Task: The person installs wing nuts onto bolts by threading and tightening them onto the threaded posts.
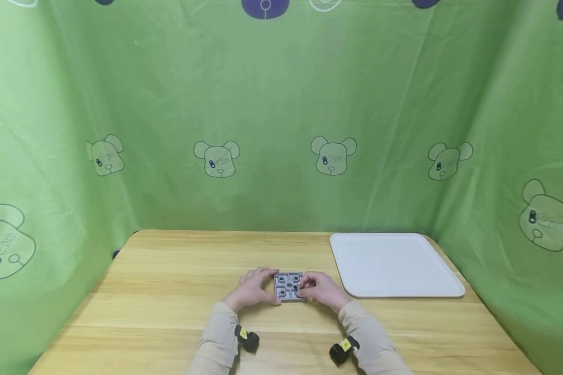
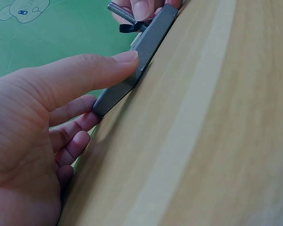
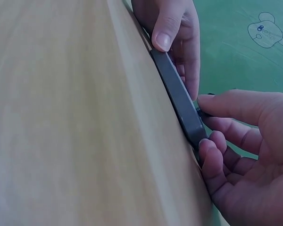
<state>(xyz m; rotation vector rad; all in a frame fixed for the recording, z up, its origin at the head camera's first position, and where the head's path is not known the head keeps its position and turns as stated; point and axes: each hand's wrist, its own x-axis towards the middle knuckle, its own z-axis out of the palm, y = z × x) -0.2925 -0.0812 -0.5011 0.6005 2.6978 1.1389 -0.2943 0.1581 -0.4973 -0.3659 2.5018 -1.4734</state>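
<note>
A square grey plate with recessed corners and round holes lies on the table before me. My left hand grips its left side, thumb on the near edge and fingers round the far corner. At the right part of the plate, my right hand pinches a small black wing nut. A threaded bolt rises through this nut in the left wrist view, tilted there along with the plate. In the right wrist view, the right fingers partly cover the nut, and other right fingertips touch the plate's corner.
A white tray lies at the right back of the wooden table. Green cloth with bear faces hangs behind and on both sides. Each sleeve carries a black wrist camera on a strap.
</note>
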